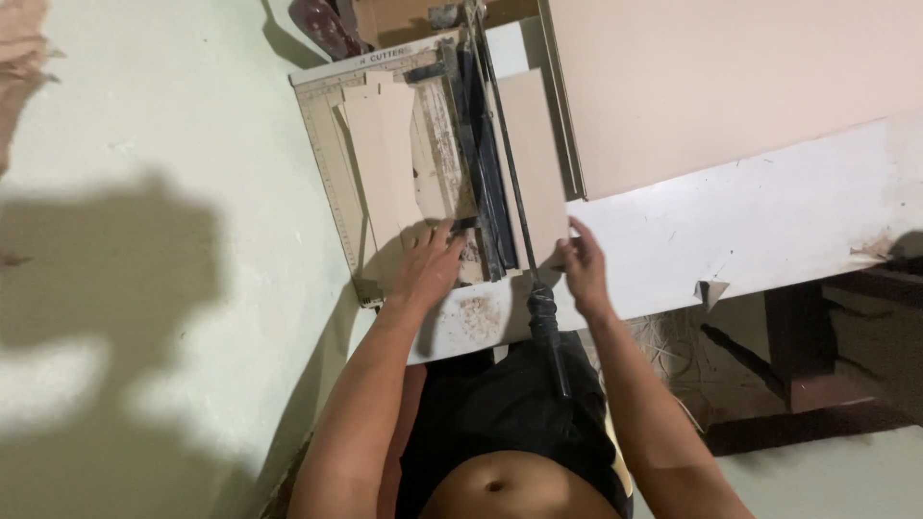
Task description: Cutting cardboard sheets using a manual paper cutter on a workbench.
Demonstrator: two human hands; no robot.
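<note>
On the white bench (769, 231) sits a lever paper cutter (332, 163) with a ruled cream base, and I see tan card sheets (385, 163) stacked on its bed, left of the blade rail. No containers in view that I can make out. Right of the rail a narrower tan card strip (534, 154) lies along the cutter's edge, running toward me. Left hand (428, 269) rests palm down on the near end of the card sheets, fingers spread and flat, pressing rather than gripping. Right hand (582, 269) is at the near end of the card strip, fingers loosely curled and touching its edge; I can't tell if it truly pinches it. Both forearms reach up from the bottom of the view, elbows out. Black lever handle (546, 327) hangs down between the two hands, over the bench edge, touched by neither. Large tan board (731, 77) lies flat at top right, just beside the cutter. Printed label strip runs along the cutter's far edge, white with dark lettering. Pale green floor (144, 192) to the left, with dark shadow
</note>
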